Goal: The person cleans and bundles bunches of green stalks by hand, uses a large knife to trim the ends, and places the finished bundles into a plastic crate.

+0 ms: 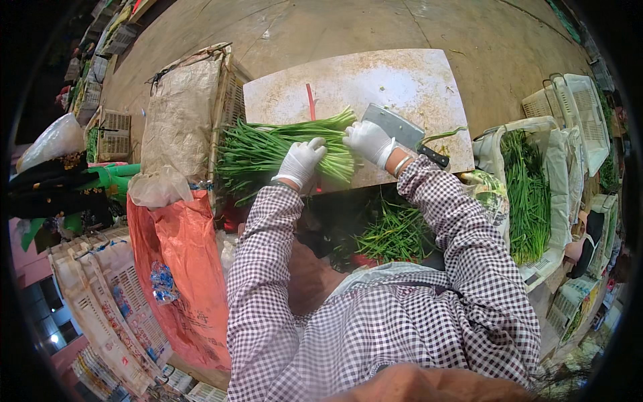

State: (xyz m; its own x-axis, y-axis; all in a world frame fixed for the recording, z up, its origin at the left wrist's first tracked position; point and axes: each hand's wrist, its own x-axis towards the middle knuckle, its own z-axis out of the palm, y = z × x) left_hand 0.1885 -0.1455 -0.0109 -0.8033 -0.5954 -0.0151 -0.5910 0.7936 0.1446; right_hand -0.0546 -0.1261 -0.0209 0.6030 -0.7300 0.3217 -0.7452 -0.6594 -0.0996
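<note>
While left hand (301,163) grasps the green stalks (278,139), which lie at the near left of the white board (402,80) and overhang its edge, right hand (368,142) curls at their pale ends, cannot tell whether gripping any; cleaver (396,126) lies just beside it

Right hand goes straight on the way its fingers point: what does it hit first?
The bunch of greens, at its pale ends, just ahead of the right hand. Depth is unclear from this one view; the fingertips may already be touching it.
</note>
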